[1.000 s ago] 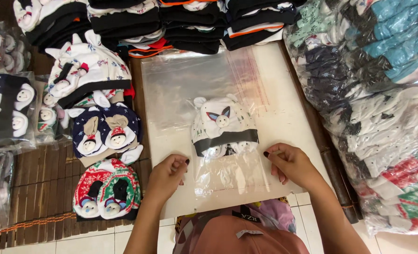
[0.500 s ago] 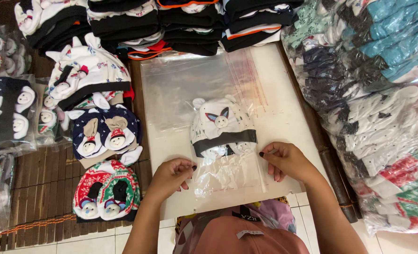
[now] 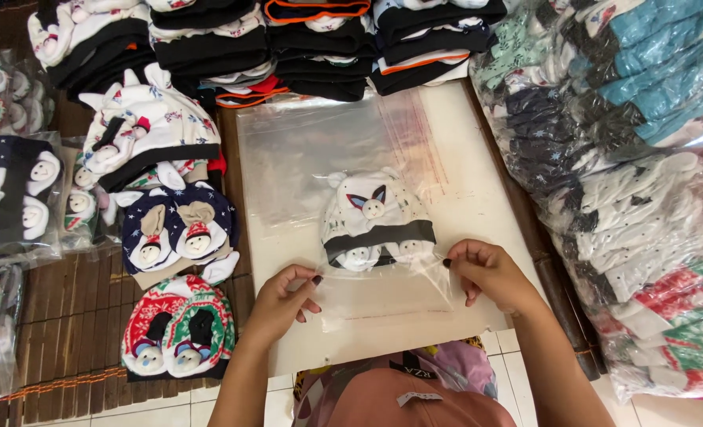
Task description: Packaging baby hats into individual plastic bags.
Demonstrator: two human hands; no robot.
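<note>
Both hands pinch the open end of a thin, glossy clear plastic bag (image 3: 383,289) that lies flat on a white board (image 3: 478,182). The left hand (image 3: 282,303) nips the film's edge between thumb and forefinger, the other fingers curled loosely; the right hand (image 3: 487,271) grips the opposite corner the same way, so the film stretches taut and wrinkled between them. Just beyond the fingertips, inside the bag, sits one soft white knitted baby hat (image 3: 377,217) with a black band, small ears and a stitched face.

Beyond that lies a stack of empty clear bags (image 3: 320,150) with a reddish sealing strip. Left of the left hand lie two pairs of plush booties: one red-and-green pair (image 3: 177,328), one navy pair (image 3: 179,229). Right of the right hand are heaped bagged bundles (image 3: 636,174) of knitwear.

Compared with half a second ago, the hands sit a little closer to the person, and the bag's mouth is drawn out further from the hat.
</note>
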